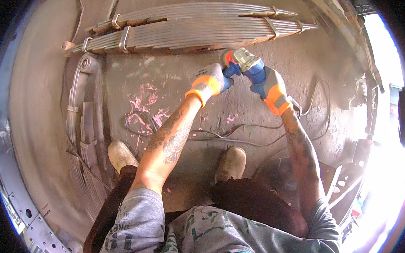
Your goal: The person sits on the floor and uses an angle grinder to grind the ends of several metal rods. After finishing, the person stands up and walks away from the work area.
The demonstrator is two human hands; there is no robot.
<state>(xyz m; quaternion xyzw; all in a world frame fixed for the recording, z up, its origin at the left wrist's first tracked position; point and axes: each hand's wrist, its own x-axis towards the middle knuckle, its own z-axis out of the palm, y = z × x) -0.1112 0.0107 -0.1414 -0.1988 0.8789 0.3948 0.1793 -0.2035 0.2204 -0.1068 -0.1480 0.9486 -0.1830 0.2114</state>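
Observation:
An angle grinder (249, 64) with a blue body and a grey metal head is held between my two gloved hands. My left hand (212, 79), in a grey, blue and orange glove, is closed round its blue side handle (231, 71). My right hand (271, 89) wraps round the blue body behind the head. The orange-red disc (228, 58) faces the nearer leaf spring pack (199, 34), just below its lower edge; whether it touches cannot be made out. A second leaf spring pack (198, 11) lies behind, parallel to the first.
Another leaf spring (79, 95) with a rolled eye lies along the left. A dark power cord (229, 136) loops over the stained floor between my shoes (231, 163) and the grinder. Metal pieces (340, 179) lie at the lower right. Pink marks (143, 102) spot the floor.

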